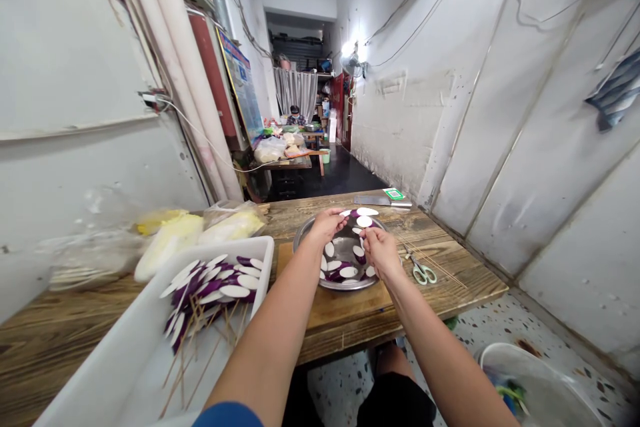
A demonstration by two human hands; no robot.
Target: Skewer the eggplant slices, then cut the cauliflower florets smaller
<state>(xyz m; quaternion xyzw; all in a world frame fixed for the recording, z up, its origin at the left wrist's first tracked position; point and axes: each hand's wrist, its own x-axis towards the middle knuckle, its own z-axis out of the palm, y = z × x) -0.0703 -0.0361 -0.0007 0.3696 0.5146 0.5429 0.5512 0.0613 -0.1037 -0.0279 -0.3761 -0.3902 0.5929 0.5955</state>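
Note:
My left hand (329,225) reaches over the far left rim of a metal bowl (306,228), its fingers pinched on a piece of eggplant (354,213) with purple skin and white flesh. Close by on the right, my right hand (383,250) is closed above the bowl. A white eggplant slice (364,221) shows just beyond its fingertips; what these fingers grip is hidden. Several cut eggplant pieces (349,272) lie in the bowl, which rests on a wooden board (320,312). In a white tray (125,380) at left, eggplant pieces (215,283) are heaped on thin wooden skewers (183,373).
Right of the bowl lie green-handled scissors (424,273) and loose skewers (443,267). A cleaver (373,200) lies near the table's far edge. Plastic bags (173,243) sit behind the tray. A bin (540,373) stands on the floor at right. Another person (296,117) is far back.

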